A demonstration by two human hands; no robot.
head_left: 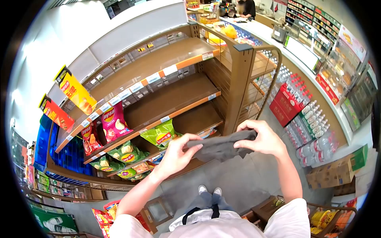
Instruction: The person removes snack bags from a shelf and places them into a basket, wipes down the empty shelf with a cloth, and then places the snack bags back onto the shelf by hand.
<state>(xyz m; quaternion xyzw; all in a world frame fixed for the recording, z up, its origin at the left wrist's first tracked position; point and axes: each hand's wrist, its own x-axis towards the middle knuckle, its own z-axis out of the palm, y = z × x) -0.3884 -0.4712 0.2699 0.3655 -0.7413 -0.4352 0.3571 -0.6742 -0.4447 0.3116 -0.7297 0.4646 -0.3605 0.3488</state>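
Observation:
A dark grey cloth (222, 148) is stretched between my two hands in front of the shelf, its lower edge hanging in loose folds. My left hand (177, 156) pinches its left end between thumb and fingers. At the other end, my right hand (262, 139) grips the cloth with the thumb on the near side. Behind my left hand, a green chip bag (160, 134) lies on a lower level of the brown shelf unit (168, 101). A pink chip bag (114, 122) leans on the level above.
Orange (75, 90) and red (56, 113) chip packages stand at the shelf's left end. To the right are a red bottle carton (289, 104), wrapped water bottles (317, 151) and a cardboard box (330, 173) along the counter (345, 123). A person (249, 8) is behind the counter.

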